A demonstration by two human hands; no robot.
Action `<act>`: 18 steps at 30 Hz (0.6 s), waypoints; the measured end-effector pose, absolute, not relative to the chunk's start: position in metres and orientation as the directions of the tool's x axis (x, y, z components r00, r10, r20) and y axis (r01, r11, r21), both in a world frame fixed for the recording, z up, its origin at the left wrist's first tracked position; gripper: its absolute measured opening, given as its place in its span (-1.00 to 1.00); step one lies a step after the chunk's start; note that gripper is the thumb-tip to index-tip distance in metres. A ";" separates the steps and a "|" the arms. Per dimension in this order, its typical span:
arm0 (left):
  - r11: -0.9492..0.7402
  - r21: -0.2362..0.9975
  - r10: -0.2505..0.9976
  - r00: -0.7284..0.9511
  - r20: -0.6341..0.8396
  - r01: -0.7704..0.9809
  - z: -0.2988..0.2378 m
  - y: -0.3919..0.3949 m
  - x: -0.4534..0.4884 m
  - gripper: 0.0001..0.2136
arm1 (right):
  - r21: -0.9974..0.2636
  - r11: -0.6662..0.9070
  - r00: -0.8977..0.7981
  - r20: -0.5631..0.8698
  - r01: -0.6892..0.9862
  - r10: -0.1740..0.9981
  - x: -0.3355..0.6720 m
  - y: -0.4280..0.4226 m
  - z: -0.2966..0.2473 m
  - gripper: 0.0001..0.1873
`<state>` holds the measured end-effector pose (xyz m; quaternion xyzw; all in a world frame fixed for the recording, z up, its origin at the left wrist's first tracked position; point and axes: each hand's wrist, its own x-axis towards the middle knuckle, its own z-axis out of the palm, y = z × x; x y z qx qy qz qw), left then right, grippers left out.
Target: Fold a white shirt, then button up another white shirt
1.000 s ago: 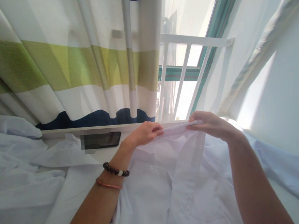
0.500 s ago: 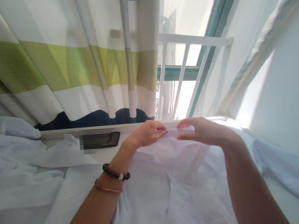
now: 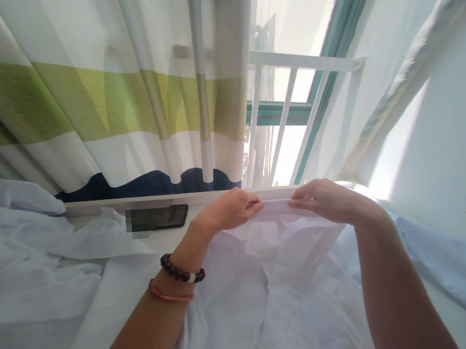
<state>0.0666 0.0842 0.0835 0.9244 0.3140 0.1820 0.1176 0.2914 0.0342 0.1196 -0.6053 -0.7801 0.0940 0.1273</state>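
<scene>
A white shirt (image 3: 232, 281) lies spread out in front of me, its upper edge toward the far side. My left hand (image 3: 235, 209) pinches that top edge, at the collar (image 3: 277, 208), between thumb and fingers. A short way to the right, my right hand (image 3: 322, 200) grips the same edge, fingertips pressed together. Between the two hands the collar edge runs in a nearly straight line. Parts of the shirt under my forearms are hidden. Dark beads and a reddish band circle my left wrist.
Crumpled white cloth (image 3: 27, 263) is heaped at the left. A dark phone (image 3: 176, 215), partly blurred out, lies near the far ledge (image 3: 99, 206). Behind hang striped curtains (image 3: 112, 108) and a white railing (image 3: 305, 59) before a window. More pale cloth (image 3: 442, 255) lies at the right.
My right hand has closed its fingers on the collar edge and shifted slightly right. The edge between the hands is now straighter. My left hand keeps its pinch.
</scene>
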 end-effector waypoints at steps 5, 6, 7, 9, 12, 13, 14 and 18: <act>-0.783 0.336 0.610 0.749 0.258 0.523 0.082 0.083 0.069 -0.70 | -0.265 0.209 -0.177 0.139 0.941 0.974 0.271 0.032 0.117 -0.79; -0.783 0.338 0.611 0.747 0.260 0.522 0.082 0.083 0.069 -0.70 | -0.265 0.224 -0.193 0.137 0.938 0.972 0.267 0.032 0.116 -0.77; -0.781 0.342 0.613 0.746 0.260 0.522 0.082 0.083 0.069 -0.71 | -0.261 0.244 -0.217 0.130 0.934 0.968 0.262 0.033 0.116 -0.78; -0.780 0.351 0.613 0.747 0.257 0.518 0.082 0.083 0.069 -0.72 | -0.257 0.285 -0.263 0.115 0.924 0.958 0.257 0.034 0.115 -0.84; -0.770 0.389 0.613 0.755 0.233 0.505 0.084 0.082 0.067 -0.73 | -0.274 0.310 -0.294 0.097 0.911 0.951 0.257 0.037 0.116 -0.83; -0.760 0.409 0.620 0.753 0.220 0.506 0.084 0.082 0.066 -0.75 | -0.280 0.307 -0.293 0.091 0.910 0.952 0.259 0.037 0.116 -0.83; -0.746 0.429 0.630 0.748 0.207 0.510 0.085 0.083 0.065 -0.77 | -0.283 0.299 -0.286 0.085 0.911 0.954 0.262 0.037 0.117 -0.82; -0.678 0.472 0.699 0.692 0.178 0.563 0.088 0.083 0.059 -0.76 | -0.283 0.247 -0.236 0.073 0.927 0.969 0.274 0.036 0.119 -0.82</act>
